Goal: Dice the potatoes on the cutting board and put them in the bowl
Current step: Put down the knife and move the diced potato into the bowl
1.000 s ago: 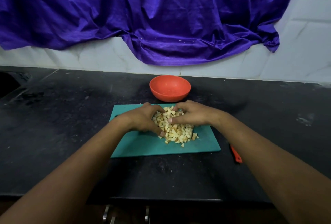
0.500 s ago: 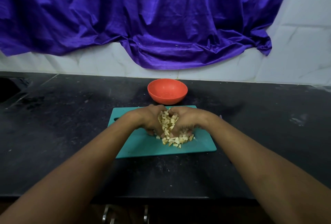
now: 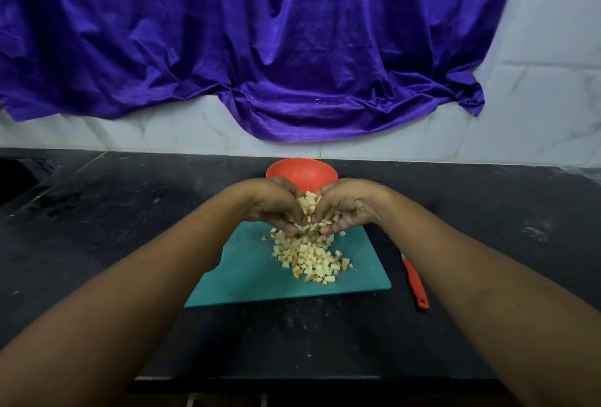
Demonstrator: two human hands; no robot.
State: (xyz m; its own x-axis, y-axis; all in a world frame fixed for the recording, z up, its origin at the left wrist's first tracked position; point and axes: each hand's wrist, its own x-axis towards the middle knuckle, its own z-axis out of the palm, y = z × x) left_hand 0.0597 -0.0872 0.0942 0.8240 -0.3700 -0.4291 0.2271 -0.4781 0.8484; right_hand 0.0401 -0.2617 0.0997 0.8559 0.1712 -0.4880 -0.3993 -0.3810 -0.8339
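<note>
Pale diced potato pieces (image 3: 310, 258) lie in a heap on the teal cutting board (image 3: 247, 280). My left hand (image 3: 273, 203) and my right hand (image 3: 349, 203) are cupped together above the board's far end, holding a scoop of potato dice (image 3: 310, 206) between them. Some dice trail down from the hands toward the heap. The orange bowl (image 3: 300, 172) stands just behind the hands, partly hidden by them; its visible inside looks bare.
A red-handled knife (image 3: 416, 286) lies on the black counter (image 3: 97, 228) right of the board. A purple cloth (image 3: 260, 49) hangs over the white tiled wall behind. The counter's front edge runs close below the board.
My hands closed in around the heap, scooped up part of the dice and lifted them off the board toward the bowl. The rest of the heap stayed on the board.
</note>
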